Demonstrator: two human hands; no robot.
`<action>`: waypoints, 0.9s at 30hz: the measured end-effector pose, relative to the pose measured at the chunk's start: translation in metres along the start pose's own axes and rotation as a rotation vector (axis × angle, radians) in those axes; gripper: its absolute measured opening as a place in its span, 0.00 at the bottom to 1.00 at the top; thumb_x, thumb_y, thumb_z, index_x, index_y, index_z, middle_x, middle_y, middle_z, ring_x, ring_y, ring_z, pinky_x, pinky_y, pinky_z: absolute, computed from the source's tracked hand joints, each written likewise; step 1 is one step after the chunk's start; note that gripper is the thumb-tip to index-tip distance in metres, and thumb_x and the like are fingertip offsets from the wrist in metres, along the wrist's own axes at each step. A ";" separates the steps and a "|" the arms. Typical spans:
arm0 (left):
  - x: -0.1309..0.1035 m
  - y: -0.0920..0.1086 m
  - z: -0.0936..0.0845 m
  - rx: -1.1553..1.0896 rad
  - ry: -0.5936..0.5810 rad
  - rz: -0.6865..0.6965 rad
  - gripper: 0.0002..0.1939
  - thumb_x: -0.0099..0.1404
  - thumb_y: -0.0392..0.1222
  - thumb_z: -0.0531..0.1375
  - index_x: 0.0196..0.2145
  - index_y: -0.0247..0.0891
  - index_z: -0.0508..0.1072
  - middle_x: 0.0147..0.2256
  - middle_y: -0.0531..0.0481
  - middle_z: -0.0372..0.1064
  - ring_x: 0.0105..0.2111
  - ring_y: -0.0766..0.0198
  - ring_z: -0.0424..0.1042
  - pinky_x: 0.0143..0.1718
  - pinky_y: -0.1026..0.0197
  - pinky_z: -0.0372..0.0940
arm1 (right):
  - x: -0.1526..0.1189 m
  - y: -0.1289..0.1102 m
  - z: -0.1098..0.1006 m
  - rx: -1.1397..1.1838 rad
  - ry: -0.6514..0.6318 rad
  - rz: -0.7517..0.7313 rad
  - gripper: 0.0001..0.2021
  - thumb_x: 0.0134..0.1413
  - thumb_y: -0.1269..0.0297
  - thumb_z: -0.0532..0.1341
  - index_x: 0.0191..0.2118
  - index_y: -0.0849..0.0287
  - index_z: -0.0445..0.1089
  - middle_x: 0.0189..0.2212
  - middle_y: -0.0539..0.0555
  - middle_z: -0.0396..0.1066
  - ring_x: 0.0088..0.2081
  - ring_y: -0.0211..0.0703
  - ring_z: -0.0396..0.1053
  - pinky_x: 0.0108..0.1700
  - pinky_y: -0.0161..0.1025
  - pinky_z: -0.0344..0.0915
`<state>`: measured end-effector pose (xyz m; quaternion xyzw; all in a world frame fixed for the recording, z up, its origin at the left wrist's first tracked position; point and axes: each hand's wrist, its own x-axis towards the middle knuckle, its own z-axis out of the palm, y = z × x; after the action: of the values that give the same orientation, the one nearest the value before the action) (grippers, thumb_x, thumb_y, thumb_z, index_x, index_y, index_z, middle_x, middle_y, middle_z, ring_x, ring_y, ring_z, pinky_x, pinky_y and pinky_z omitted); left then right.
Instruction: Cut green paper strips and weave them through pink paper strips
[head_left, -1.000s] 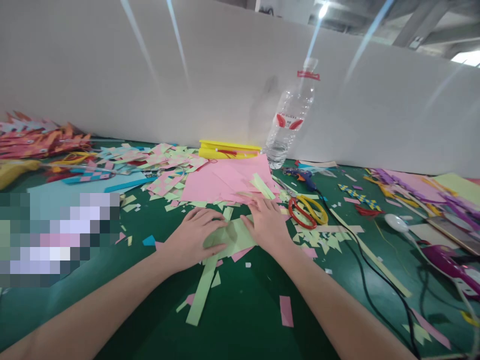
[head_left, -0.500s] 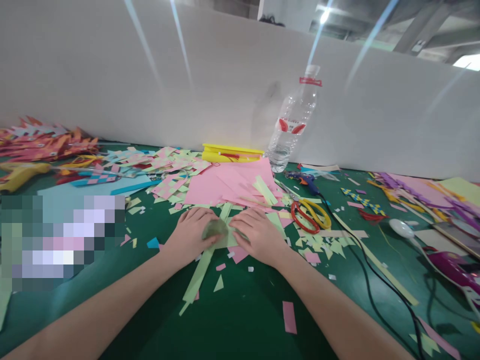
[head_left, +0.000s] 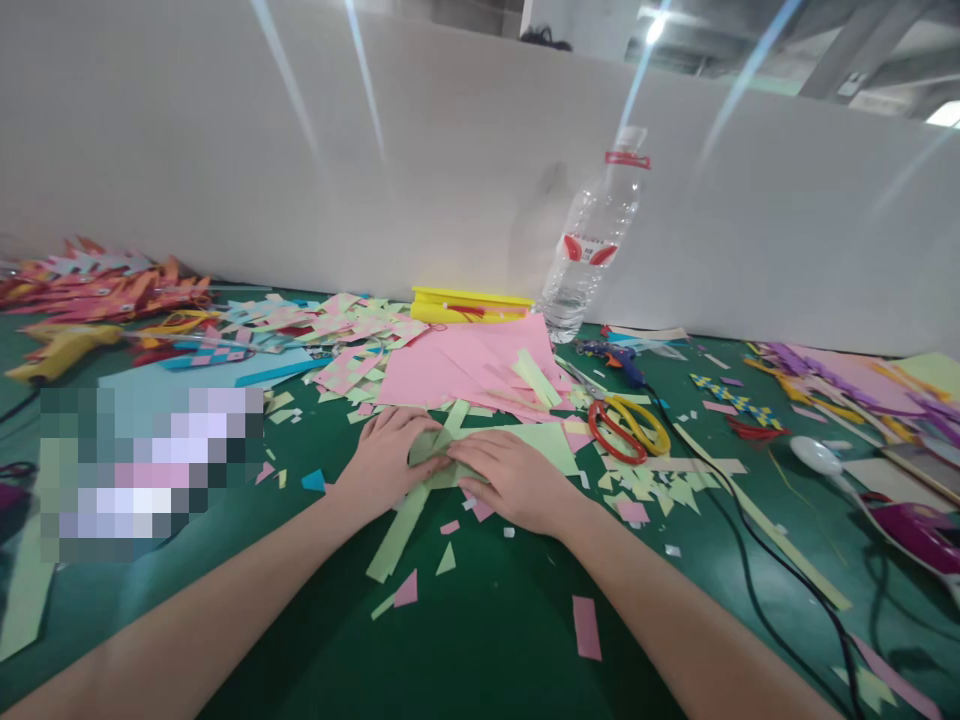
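A light green paper [head_left: 553, 446] lies in front of me under my two hands. My left hand [head_left: 390, 458] pinches a lifted, curled part of it between thumb and fingers. My right hand [head_left: 516, 478] grips the same paper, its fingers pressed together and almost touching my left fingertips. Beneath the hands a light green strip [head_left: 399, 538] runs slantwise, its near end sticking out below my left wrist. The paper's middle is partly hidden by my fingers. Just beyond lies a pink sheet [head_left: 461, 358].
Scissors [head_left: 628, 430] with red and yellow handles lie right of my hands. A plastic bottle [head_left: 592, 235] leans against the white partition [head_left: 300, 150]. Glue guns [head_left: 71, 350], a white spoon [head_left: 817, 455] and a black cable [head_left: 735, 500] lie around. Paper scraps litter the green table [head_left: 450, 660].
My right hand has shifted left, closing the gap to my left hand, and more green paper shows behind it. The strip's near end has moved slightly. The view has shifted a little.
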<state>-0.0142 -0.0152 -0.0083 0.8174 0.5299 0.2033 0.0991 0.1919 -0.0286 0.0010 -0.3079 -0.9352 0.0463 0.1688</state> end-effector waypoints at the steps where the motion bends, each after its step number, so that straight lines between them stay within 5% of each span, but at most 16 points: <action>1: 0.001 -0.001 0.000 -0.025 0.006 -0.006 0.16 0.59 0.52 0.59 0.42 0.41 0.69 0.47 0.47 0.66 0.50 0.51 0.60 0.49 0.47 0.56 | 0.000 0.000 0.000 0.015 -0.001 0.005 0.17 0.63 0.61 0.49 0.53 0.63 0.63 0.50 0.56 0.68 0.52 0.45 0.63 0.55 0.46 0.59; 15: 0.008 -0.013 0.001 -0.185 0.087 -0.011 0.15 0.57 0.49 0.59 0.40 0.41 0.72 0.40 0.46 0.72 0.44 0.53 0.67 0.45 0.51 0.61 | 0.000 0.001 -0.002 0.091 -0.015 0.050 0.16 0.62 0.61 0.51 0.52 0.61 0.63 0.50 0.56 0.68 0.52 0.45 0.62 0.55 0.45 0.58; 27: 0.002 -0.007 0.003 0.143 0.155 -0.041 0.15 0.64 0.47 0.52 0.45 0.40 0.69 0.48 0.44 0.65 0.52 0.49 0.58 0.50 0.46 0.56 | 0.001 -0.001 -0.002 0.083 -0.024 0.068 0.17 0.61 0.60 0.52 0.54 0.60 0.62 0.51 0.56 0.67 0.53 0.45 0.61 0.55 0.46 0.58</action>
<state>-0.0179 -0.0108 -0.0136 0.7931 0.5658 0.2255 0.0033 0.1916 -0.0291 0.0030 -0.3319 -0.9233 0.0946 0.1684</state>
